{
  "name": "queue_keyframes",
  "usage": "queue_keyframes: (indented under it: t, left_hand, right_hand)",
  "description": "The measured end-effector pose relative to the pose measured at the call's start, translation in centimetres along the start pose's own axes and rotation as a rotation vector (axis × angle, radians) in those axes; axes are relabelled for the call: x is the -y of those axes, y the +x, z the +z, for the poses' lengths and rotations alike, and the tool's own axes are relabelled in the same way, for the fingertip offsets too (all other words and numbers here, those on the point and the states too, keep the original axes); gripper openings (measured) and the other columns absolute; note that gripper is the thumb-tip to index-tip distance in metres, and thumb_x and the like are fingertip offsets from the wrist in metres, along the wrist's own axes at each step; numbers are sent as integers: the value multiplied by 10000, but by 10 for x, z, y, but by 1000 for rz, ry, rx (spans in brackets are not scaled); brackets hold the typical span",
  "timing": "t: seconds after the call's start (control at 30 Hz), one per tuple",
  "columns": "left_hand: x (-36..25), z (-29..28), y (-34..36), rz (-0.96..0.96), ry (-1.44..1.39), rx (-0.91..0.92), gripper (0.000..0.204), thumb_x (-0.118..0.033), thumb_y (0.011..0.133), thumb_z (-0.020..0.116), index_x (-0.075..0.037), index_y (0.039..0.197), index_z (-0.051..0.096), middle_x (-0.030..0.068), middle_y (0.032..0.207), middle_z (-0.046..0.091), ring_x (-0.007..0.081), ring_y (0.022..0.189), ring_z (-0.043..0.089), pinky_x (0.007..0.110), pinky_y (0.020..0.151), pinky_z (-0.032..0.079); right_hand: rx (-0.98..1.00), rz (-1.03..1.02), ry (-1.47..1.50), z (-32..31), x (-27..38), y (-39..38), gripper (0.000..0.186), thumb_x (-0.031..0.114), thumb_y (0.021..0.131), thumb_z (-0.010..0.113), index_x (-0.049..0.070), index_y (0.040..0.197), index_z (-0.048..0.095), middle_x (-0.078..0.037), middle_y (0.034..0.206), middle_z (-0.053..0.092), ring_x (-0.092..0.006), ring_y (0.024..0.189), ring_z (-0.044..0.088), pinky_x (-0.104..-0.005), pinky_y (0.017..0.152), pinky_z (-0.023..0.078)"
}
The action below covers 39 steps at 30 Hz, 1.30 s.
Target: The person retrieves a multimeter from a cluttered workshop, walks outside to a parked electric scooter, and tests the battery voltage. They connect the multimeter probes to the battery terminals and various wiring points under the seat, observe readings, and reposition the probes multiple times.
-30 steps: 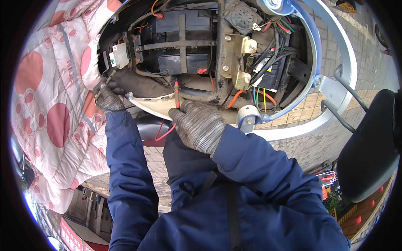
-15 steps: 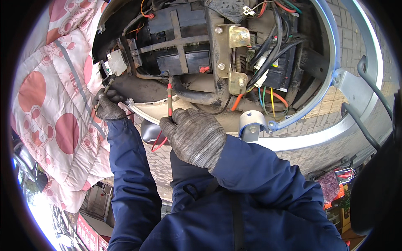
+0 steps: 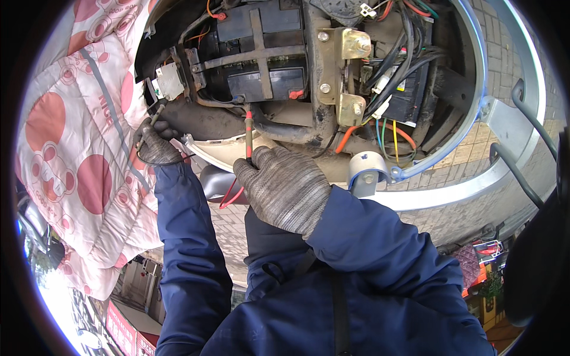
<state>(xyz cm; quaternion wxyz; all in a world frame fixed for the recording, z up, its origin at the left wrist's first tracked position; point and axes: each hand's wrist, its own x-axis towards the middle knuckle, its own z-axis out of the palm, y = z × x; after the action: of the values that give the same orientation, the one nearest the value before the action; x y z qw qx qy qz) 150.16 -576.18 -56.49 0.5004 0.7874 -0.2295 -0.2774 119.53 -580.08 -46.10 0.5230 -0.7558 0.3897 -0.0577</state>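
Observation:
My right hand point(image 3: 285, 190), in a grey knit glove, grips a thin red test probe point(image 3: 249, 133) that points up at the lower edge of a black battery point(image 3: 267, 77) strapped inside an open scooter compartment. Its red lead hangs below the hand. My left hand point(image 3: 155, 145), also gloved, holds a dark probe point(image 3: 155, 115) with a black lead, its tip just under a small white connector block point(image 3: 170, 81) at the compartment's left side. Both sleeves are dark blue.
Bundles of coloured wires point(image 3: 392, 130) and a brass-coloured metal bracket point(image 3: 341, 71) fill the compartment's right part. A silver and blue body rim point(image 3: 475, 95) curves around it. A pink and white quilted cover point(image 3: 77, 148) hangs at left. Brick paving point(image 3: 504, 47) lies beyond.
My right hand has raised the red probe toward the battery's underside. My left hand stays by the white connector block with its probe lifted slightly. The compartment looks nearer.

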Motion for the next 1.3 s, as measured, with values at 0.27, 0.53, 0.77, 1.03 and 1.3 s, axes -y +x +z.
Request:
queue_keyframes:
  t: [0.27, 0.53, 0.77, 1.03, 1.3]
  left_hand:
    - [-1, 2, -6, 48, 64, 0, 364, -249, 954, 504, 70, 1130, 503, 126, 722, 597, 147, 474, 523, 290, 450, 480]
    - [-1, 1, -3, 52, 113, -31, 416, -285, 910, 559, 84, 1100, 525, 135, 669, 607, 188, 493, 554, 310, 472, 499]
    - [-2, -1, -4, 28, 1, 7, 382, -241, 926, 561, 68, 1140, 495, 138, 705, 598, 166, 480, 540, 294, 441, 488]
    - [-5, 6, -9, 49, 28, -30, 375, -258, 942, 539, 87, 1090, 525, 139, 711, 602, 164, 455, 537, 286, 428, 480]
    - [-2, 10, -10, 104, -8, -35, 383, -287, 925, 574, 78, 1036, 555, 121, 696, 609, 135, 434, 516, 282, 417, 469]
  right_hand:
    - [-5, -39, -43, -5, 0, -3, 338, 210, 770, 588, 19, 1048, 616, -158, 836, 612, -286, 735, 618, -423, 604, 495]
    - [33, -57, -4, -10, -3, -4, 373, 222, 786, 555, 21, 1096, 606, -140, 846, 611, -263, 733, 612, -407, 588, 494]
    - [-9, -56, 29, -13, -1, -3, 355, 217, 767, 569, 21, 1058, 621, -126, 816, 611, -251, 702, 606, -408, 594, 492]
    - [-38, -30, 69, -10, 1, 0, 282, 240, 790, 612, 37, 983, 641, -118, 769, 605, -257, 648, 599, -407, 566, 478]
    - [-64, -144, 112, -14, -1, 0, 278, 244, 765, 666, 48, 960, 638, -113, 727, 597, -280, 626, 597, -408, 569, 475]
